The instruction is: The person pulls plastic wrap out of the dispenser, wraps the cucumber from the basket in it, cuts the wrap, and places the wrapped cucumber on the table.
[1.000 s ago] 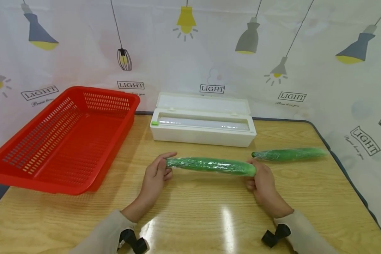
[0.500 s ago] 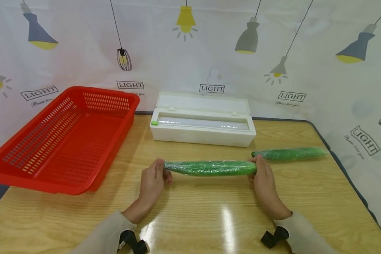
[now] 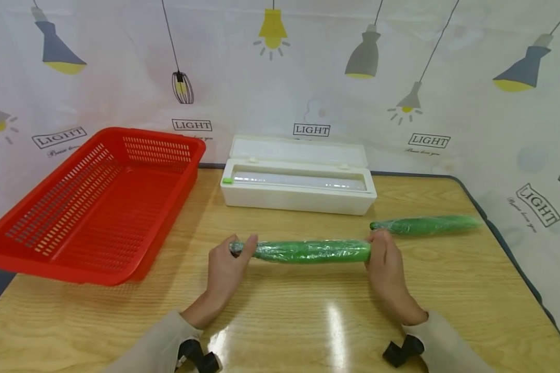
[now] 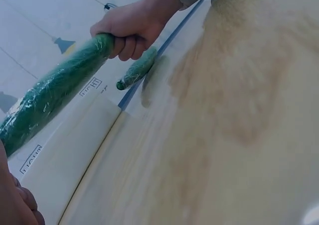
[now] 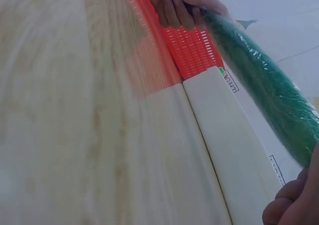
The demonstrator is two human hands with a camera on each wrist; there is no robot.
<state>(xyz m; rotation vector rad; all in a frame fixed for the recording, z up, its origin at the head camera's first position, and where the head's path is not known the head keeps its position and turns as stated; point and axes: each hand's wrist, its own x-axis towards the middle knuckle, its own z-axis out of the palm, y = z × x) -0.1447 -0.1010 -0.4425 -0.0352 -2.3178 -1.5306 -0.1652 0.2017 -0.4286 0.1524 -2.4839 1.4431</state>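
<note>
A cucumber in clear plastic wrap is held level above the table, stretched between both hands. My left hand grips its narrow dark end, the thumb lying over the wrap. At the other, paler end, my right hand pinches the tip between thumb and fingers. The wrist views show the wrapped cucumber raised off the wood, film creased and shiny along it. A second wrapped cucumber lies on the table behind my right hand.
A white cling film box stands at the back, lid up, with a roll inside and a green slider on its left. The large red basket sits at the left. A printed curtain hangs behind the wooden table.
The held cucumber has come slightly down and left, turning about its length. My left thumb has shifted from the end onto the top of the wrap. The box, basket and second cucumber stay put.
</note>
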